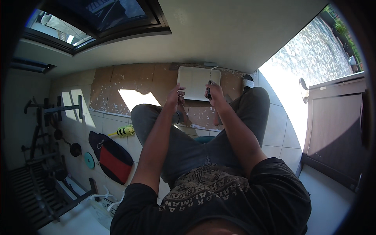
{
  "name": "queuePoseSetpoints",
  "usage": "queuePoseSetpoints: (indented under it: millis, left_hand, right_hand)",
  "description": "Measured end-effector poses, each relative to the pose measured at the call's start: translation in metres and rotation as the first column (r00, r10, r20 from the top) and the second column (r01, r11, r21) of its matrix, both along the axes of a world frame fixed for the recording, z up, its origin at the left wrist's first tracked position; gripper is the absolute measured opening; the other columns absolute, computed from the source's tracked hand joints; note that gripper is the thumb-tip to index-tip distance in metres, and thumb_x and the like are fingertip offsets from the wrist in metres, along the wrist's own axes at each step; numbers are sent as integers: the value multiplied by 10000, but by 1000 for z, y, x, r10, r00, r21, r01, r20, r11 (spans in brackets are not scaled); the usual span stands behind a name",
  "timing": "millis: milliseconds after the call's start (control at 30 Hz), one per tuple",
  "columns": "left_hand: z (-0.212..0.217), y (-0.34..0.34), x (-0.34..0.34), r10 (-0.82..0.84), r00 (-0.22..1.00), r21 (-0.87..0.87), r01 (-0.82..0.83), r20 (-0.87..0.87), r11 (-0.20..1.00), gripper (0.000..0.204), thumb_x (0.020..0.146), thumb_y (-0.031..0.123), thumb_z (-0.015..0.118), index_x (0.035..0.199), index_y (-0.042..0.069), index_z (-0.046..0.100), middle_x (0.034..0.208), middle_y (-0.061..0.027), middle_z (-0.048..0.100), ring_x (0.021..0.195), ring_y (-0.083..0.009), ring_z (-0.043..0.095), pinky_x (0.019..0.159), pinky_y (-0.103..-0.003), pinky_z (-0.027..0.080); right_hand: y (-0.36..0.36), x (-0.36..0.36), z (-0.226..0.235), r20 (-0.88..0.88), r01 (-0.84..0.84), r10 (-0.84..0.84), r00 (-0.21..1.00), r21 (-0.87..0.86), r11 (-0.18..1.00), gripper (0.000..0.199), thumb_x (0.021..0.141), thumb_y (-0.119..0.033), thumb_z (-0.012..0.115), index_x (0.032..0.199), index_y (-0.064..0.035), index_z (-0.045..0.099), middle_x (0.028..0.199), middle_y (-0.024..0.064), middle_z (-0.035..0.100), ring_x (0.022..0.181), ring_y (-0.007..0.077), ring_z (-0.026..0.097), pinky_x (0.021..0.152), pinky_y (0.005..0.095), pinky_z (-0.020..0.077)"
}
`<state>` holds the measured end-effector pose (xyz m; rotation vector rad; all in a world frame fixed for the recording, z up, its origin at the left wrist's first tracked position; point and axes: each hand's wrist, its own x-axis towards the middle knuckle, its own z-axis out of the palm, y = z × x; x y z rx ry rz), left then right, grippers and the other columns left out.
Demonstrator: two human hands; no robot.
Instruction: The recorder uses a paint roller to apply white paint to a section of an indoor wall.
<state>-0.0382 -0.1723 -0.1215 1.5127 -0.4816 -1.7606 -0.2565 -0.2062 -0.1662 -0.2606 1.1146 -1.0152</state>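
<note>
A white rectangular tray-like panel is in front of me, over brown cardboard and close to the wall. My right hand is closed round the dark handle of a tool with a thin bent metal rod, shaped like a paint roller frame. The rod reaches up over the panel's right part; no roller sleeve can be made out. At the panel's left edge is my left hand, its fingers curled. Whether they grip the edge or something small is too fine to tell.
Paint-spotted cardboard covers the tiles along the wall. A dark and white container stands by my right knee. To the left lie a yellow and black striped brush, a red and navy bag and exercise equipment. A brown cabinet is at right.
</note>
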Motion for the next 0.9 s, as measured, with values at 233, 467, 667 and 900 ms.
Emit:
queuePoseSetpoints:
  millis: [233,467,667,900]
  left_hand:
    - [-17,8,15,-2,997,50,-2,72,999,466,1025,510,470,1146,83,611,710,47,489,541,-73,408,551,-270,391]
    - [-14,4,3,-56,995,39,53,87,998,458,1025,513,464,1138,95,615,717,49,495,560,-72,435,573,-272,404]
    - [-14,3,-2,-101,984,52,94,146,994,441,1025,505,469,1118,98,614,716,45,494,557,-73,432,570,-268,394]
    - [-21,11,10,-33,994,53,28,108,998,430,1009,485,504,1137,89,613,711,33,510,504,-76,436,513,-268,399]
  right_hand:
    - [28,19,49,29,9,-8,1000,-29,1000,240,906,-32,614,1109,-55,488,776,33,490,581,124,514,488,285,450]
    - [22,18,52,26,-11,12,1000,-41,999,311,900,-13,601,1186,-13,479,777,47,489,583,136,519,491,294,470]
    - [-5,10,5,125,8,-6,992,-10,1000,291,898,-2,591,1168,3,482,765,59,496,572,150,528,480,308,478]
    - [30,30,50,91,34,-28,995,-72,997,253,893,0,590,1121,1,480,756,66,512,563,162,542,481,316,486]
